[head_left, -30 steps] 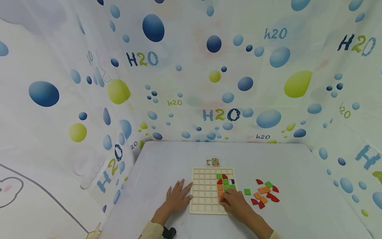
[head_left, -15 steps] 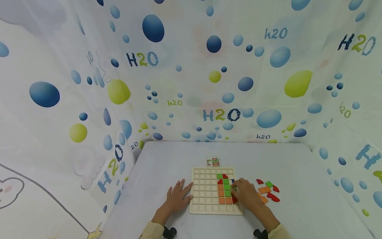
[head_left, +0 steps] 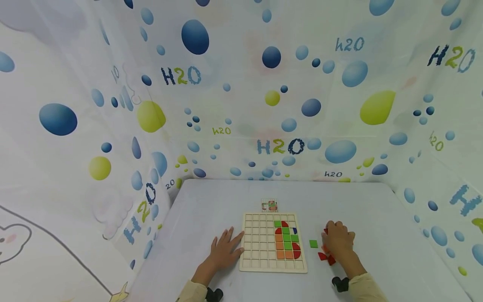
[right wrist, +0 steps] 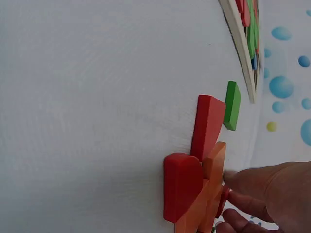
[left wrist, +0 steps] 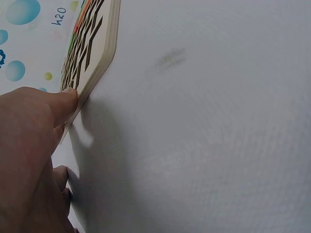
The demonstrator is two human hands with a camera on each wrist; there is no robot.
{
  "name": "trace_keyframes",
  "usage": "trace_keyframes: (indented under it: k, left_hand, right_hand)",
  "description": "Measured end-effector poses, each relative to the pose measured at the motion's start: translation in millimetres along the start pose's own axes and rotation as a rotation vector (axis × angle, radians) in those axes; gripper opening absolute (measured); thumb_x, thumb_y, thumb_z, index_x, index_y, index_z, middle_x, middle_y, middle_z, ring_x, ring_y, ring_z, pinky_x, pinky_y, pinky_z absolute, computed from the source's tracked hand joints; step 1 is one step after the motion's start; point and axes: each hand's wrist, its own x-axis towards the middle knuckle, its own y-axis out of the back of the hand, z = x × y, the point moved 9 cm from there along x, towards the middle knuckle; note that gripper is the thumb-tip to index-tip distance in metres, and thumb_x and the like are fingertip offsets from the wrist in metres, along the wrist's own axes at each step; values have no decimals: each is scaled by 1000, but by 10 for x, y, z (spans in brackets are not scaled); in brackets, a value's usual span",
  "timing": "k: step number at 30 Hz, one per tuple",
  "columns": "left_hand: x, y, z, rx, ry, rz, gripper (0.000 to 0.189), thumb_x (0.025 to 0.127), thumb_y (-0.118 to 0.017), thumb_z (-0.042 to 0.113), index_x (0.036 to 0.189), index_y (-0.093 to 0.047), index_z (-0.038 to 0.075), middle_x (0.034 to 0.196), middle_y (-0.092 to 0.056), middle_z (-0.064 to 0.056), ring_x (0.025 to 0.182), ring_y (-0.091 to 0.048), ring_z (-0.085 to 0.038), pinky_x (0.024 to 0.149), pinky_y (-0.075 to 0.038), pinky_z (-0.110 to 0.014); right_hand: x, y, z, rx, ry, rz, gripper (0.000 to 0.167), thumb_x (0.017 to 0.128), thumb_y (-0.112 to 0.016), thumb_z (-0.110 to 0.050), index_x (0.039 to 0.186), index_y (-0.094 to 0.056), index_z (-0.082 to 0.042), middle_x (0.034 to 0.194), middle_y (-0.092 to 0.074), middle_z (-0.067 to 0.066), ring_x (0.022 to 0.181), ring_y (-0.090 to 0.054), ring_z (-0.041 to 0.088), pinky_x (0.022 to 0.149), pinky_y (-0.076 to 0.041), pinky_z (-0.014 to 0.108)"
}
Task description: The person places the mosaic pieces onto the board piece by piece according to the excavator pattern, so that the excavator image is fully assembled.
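Note:
My left hand (head_left: 225, 247) lies flat with fingers spread, its index finger and thumb at the left edge of the wooden grid board (head_left: 258, 264). In the left wrist view, the thumb (left wrist: 63, 104) touches the board's rim. Green, orange and red tiles fill part of the board's right half. My right hand (head_left: 339, 241) is over the loose tiles right of the board, its fingers bent downward. In the right wrist view, thumb and fingers stand close beside an orange tile (right wrist: 214, 162) and a red tile (right wrist: 223, 201). The hand covers much of the pile.
A green square tile (head_left: 313, 243) lies between board and pile. Red quarter-circle tiles (head_left: 322, 256) show at the pile's near side. Behind the board is a small patterned card (head_left: 269, 205). A printed curtain (head_left: 241, 105) surrounds the white table (head_left: 211, 201).
My right hand has moved from the board's right side to the loose tiles, uncovering red quarter-circle tiles on the board and the green tile beside it. My left hand has stayed put.

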Motion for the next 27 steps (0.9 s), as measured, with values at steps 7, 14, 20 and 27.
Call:
trace_keyframes:
  k: [7, 14, 20, 27]
  left_hand:
    - [-6, 9, 12, -3, -3, 0, 59, 107, -57, 46, 160, -47, 23, 172, -28, -20, 159, -23, -47, 122, -13, -76]
    - [-13, 17, 26, 6, -13, -2, 59, 107, -57, 45, 160, -47, 22, 171, -29, -21, 158, -24, -47, 121, -14, -77]
    - [-42, 40, 42, -3, -18, 2, 59, 107, -57, 44, 160, -48, 21, 171, -30, -22, 158, -25, -47, 120, -15, -77]
    - [-32, 31, 35, 4, -24, 3, 59, 107, -56, 46, 160, -47, 22, 172, -29, -21, 158, -24, -47, 121, -15, -77]
  right_hand:
    - [43, -63, -92, 80, 99, 16, 14, 96, -74, -6, 108, -68, -1, 109, -64, 23, 99, -64, 42, 82, -47, 62]
    - [68, -109, -48, 102, 59, 3, 26, 95, -77, -10, 117, -68, 0, 117, -65, 26, 106, -64, 43, 86, -46, 65]
    - [83, -101, -76, 161, 69, 13, 24, 97, -76, -9, 116, -68, 2, 112, -65, 25, 103, -63, 43, 81, -47, 60]
    - [197, -101, -111, 232, 31, 24, 27, 98, -73, -8, 119, -67, 7, 110, -65, 27, 102, -61, 41, 87, -48, 61]
